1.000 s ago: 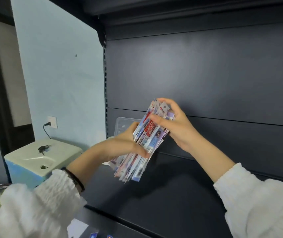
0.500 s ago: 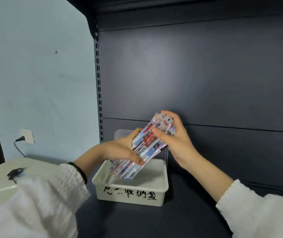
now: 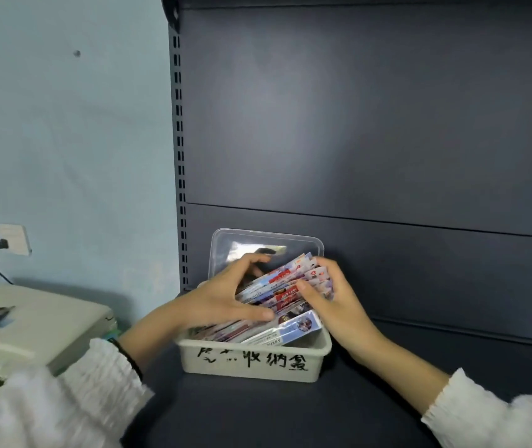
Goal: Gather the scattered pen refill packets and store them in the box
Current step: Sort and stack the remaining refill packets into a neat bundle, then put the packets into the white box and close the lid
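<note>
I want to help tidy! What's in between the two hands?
The head view shows a fanned stack of colourful pen refill packets between the left hand and right hand, its lower end inside the white plastic box.

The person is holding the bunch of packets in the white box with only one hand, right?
Not quite. It takes two hands: the left hand and the right hand both hold the bunch of packets, whose lower end sits in the white box. The head view shows this.
</note>
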`<state>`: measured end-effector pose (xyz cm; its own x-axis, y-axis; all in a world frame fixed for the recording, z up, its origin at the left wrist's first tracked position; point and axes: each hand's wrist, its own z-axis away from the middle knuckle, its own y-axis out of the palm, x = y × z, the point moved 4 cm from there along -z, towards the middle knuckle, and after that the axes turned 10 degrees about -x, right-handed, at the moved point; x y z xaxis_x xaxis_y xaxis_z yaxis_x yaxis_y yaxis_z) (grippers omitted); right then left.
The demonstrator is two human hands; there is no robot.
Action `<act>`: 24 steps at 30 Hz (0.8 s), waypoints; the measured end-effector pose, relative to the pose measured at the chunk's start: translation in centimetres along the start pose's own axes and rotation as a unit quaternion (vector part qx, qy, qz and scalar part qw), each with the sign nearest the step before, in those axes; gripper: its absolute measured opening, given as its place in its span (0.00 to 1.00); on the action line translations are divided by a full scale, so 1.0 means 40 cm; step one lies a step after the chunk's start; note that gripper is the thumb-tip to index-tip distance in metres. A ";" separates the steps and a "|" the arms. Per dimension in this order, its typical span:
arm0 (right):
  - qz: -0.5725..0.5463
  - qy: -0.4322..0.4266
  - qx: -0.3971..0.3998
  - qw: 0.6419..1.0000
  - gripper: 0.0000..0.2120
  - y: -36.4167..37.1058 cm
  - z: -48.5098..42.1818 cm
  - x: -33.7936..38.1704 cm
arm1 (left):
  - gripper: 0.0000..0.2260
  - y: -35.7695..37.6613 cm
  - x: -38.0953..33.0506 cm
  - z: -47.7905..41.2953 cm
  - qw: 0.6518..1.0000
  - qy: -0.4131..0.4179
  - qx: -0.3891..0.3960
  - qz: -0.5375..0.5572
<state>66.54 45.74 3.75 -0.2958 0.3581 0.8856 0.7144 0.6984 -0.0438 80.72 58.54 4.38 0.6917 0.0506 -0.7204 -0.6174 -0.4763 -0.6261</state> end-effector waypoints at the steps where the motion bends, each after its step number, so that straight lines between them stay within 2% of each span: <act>1: 0.010 0.002 -0.004 1.000 0.13 0.000 -0.001 -0.003 | 0.29 -0.010 0.001 0.004 0.999 0.016 -0.021 -0.026; 2: 0.021 0.006 -0.009 1.000 0.12 0.001 -0.002 -0.008 | 0.25 -0.023 -0.004 0.008 0.996 0.037 -0.046 -0.069; 4: 0.048 0.012 -0.018 0.999 0.12 0.002 -0.002 -0.013 | 0.25 -0.054 -0.018 0.009 0.979 0.084 -0.111 -0.146; 5: 0.069 0.012 -0.014 0.997 0.12 0.004 -0.002 -0.013 | 0.25 -0.065 -0.019 0.010 0.976 0.085 -0.131 -0.152; 6: 0.100 0.010 0.002 0.995 0.13 0.006 -0.002 -0.014 | 0.23 -0.069 -0.014 0.011 0.978 0.070 -0.131 -0.146; 8: 0.191 0.004 0.066 0.979 0.15 0.013 0.000 -0.014 | 0.19 -0.055 0.007 0.016 0.984 0.038 -0.083 -0.154; 10: 0.263 0.016 0.128 0.956 0.14 0.014 0.007 -0.004 | 0.19 -0.031 0.028 0.027 0.981 0.036 -0.038 -0.186; 13: 0.217 0.083 0.183 0.955 0.09 0.003 0.019 0.022 | 0.22 -0.028 0.044 0.033 0.979 0.054 -0.033 -0.195; 15: 0.188 0.096 0.180 0.961 0.16 -0.016 0.015 0.035 | 0.24 -0.030 0.050 0.030 0.977 0.056 -0.017 -0.204; 17: 0.176 0.098 0.145 0.969 0.23 -0.038 0.004 0.036 | 0.26 -0.025 0.048 0.033 0.972 0.064 0.002 -0.224; 20: 0.159 0.086 0.113 0.977 0.25 -0.048 -0.002 0.031 | 0.20 -0.019 0.032 0.043 0.967 0.082 0.017 -0.239; 24: 0.172 0.084 0.136 0.972 0.28 -0.030 0.031 0.039 | 0.29 -0.020 0.009 0.057 0.952 0.096 0.017 -0.291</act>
<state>64.43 46.22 4.61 0.0551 0.5081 0.8595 0.5515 0.7021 -0.4504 80.62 60.93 3.96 0.9741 0.1338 -0.1824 -0.1179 -0.3880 -0.9141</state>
